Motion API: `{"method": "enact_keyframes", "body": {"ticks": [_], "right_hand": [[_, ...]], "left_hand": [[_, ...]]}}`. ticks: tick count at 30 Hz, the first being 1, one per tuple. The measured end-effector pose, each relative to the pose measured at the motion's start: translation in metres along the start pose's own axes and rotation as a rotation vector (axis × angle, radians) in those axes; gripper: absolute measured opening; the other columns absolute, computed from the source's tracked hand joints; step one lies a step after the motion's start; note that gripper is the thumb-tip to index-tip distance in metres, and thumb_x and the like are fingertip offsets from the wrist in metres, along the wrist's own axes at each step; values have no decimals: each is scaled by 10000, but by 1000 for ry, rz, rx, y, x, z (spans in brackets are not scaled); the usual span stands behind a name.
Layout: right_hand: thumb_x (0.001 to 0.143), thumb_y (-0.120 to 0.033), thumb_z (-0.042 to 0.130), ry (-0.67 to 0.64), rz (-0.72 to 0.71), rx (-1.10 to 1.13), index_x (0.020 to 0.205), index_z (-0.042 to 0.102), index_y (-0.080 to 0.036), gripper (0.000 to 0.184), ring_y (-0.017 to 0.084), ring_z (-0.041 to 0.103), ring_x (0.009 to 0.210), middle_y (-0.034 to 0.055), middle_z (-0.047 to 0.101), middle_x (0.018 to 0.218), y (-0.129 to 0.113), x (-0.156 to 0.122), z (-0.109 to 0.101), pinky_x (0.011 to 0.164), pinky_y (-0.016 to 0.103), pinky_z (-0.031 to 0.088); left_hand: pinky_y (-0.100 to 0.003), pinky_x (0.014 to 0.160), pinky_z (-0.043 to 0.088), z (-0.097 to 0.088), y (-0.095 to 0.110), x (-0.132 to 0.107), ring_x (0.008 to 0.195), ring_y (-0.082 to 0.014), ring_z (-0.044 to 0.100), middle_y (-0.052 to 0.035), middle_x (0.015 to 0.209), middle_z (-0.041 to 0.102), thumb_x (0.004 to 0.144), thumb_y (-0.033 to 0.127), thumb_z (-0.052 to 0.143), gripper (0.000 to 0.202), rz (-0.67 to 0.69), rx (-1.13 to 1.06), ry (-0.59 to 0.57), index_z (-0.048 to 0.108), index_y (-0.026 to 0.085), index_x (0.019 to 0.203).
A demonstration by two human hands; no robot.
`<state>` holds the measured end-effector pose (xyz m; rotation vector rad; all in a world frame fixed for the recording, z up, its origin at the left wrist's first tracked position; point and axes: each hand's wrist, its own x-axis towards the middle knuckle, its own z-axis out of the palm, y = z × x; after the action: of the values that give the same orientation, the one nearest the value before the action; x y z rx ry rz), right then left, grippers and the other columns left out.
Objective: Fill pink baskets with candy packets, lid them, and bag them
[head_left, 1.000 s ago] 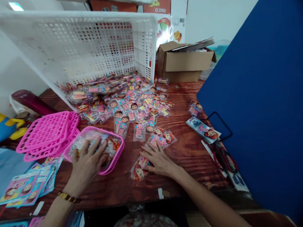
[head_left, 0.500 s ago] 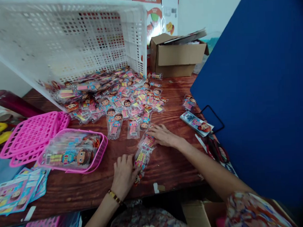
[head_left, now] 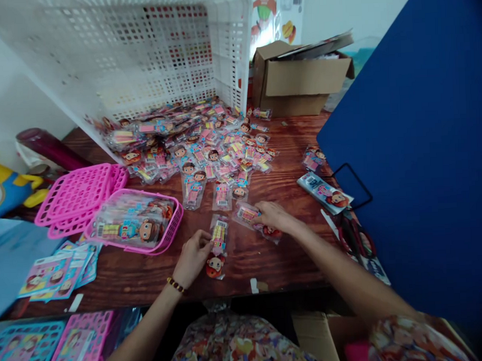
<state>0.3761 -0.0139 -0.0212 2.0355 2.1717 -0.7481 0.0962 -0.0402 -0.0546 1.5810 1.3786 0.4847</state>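
Note:
My left hand [head_left: 193, 257] pinches the left edge of a clear plastic packet of yellow sticks [head_left: 219, 235], which lies upright on the table with a red-haired cartoon head [head_left: 214, 265] at its near end. To the right, my right hand [head_left: 277, 217] has its fingertips closed on a second packet [head_left: 246, 214]; its red-haired end shows below the palm. Beyond both hands spreads a pile of similar packets [head_left: 224, 149], spilling from a tipped white crate [head_left: 246, 54]. Left of my left hand, a pink basket [head_left: 175, 227] holds several packets laid flat.
Pink lattice pieces [head_left: 73, 199] and printed cards [head_left: 62, 273] lie at the left. On the right are a stack of cards [head_left: 324, 192], dark red scissors [head_left: 355, 234] and a blue panel [head_left: 414, 158]. A cardboard box [head_left: 306, 77] stands behind.
The packets under my hands have come apart: my right hand has drawn one to the right, while the other lies straighter by my left hand. The view has shifted left and slightly down.

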Motion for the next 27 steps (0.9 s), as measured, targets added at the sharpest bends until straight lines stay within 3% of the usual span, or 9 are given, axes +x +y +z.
{"method": "enact_keyframes", "body": {"ticks": [3, 6, 9, 13, 16, 19, 22, 24, 27], "right_hand": [[935, -440, 530, 62, 68, 37, 1050, 593, -179, 292, 217, 654, 921, 88, 700, 1029, -24, -10, 9, 692, 251, 391], [956, -426, 488, 82, 158, 83, 1139, 552, -195, 301, 235, 666, 923, 102, 709, 1030, -61, -23, 16, 715, 277, 404], [970, -420, 458, 50, 103, 138, 1166, 528, -196, 305, 248, 661, 967, 114, 684, 1099, -89, -36, 22, 757, 306, 422], [943, -467, 490, 14, -131, 176, 1221, 510, -203, 383, 259, 631, 1028, 112, 612, 1183, -90, -51, 25, 803, 340, 447], [904, -316, 541, 6, -139, 107, 1254, 504, -202, 370, 262, 612, 1072, 107, 597, 1190, -79, -53, 24, 842, 363, 454], [922, -165, 419, 39, -148, 44, 1241, 536, -236, 348, 236, 618, 1071, 78, 632, 1174, -70, -48, 21, 864, 362, 454], [915, -150, 397, 29, -265, 16, 1210, 577, -256, 362, 236, 644, 1013, 63, 667, 1162, -66, -43, 16, 832, 348, 465], [897, -185, 458, -15, -327, 44, 1161, 617, -246, 314, 244, 654, 992, 63, 690, 1137, -63, -39, 10, 810, 328, 470], [925, -364, 505, -81, -385, 105, 1068, 676, -292, 234, 222, 663, 961, 3, 723, 1054, -55, -19, -8, 771, 280, 479]], "left_hand": [[-236, 546, 461, 8, -1, 0, 623, -156, 616, 13, 661, 615, 757, 447, 574, 253, -55, -140, 20, 500, 213, 819], [-251, 502, 487, 17, 3, -1, 562, -152, 612, 19, 648, 613, 721, 491, 584, 303, -122, -261, 17, 482, 217, 801], [-303, 522, 537, 25, 9, -1, 558, -165, 636, 12, 685, 642, 716, 539, 591, 354, -142, -351, -2, 463, 223, 813], [-327, 661, 562, 31, 19, -2, 713, -182, 672, -19, 808, 683, 816, 539, 522, 326, -25, -361, -17, 517, 216, 855], [-349, 842, 529, 31, 28, -6, 888, -199, 660, -41, 939, 694, 883, 448, 492, 263, 107, -307, -54, 599, 212, 926], [-437, 1001, 433, 25, 35, -12, 1088, -252, 592, -89, 1127, 657, 899, 293, 496, 224, 322, 10, 67, 613, 204, 1068], [-553, 1102, 282, 12, 40, -12, 1327, -342, 399, -138, 1346, 543, 843, 182, 559, 432, 552, 555, 232, 531, 191, 1274], [-574, 1138, 199, 4, 43, -8, 1316, -332, 414, -123, 1284, 589, 829, 141, 568, 540, 637, 786, 158, 463, 193, 1357], [-552, 1124, 223, -3, 48, 0, 1014, -251, 591, -67, 995, 671, 875, 107, 468, 441, 641, 953, -25, 488, 170, 1311]]}}
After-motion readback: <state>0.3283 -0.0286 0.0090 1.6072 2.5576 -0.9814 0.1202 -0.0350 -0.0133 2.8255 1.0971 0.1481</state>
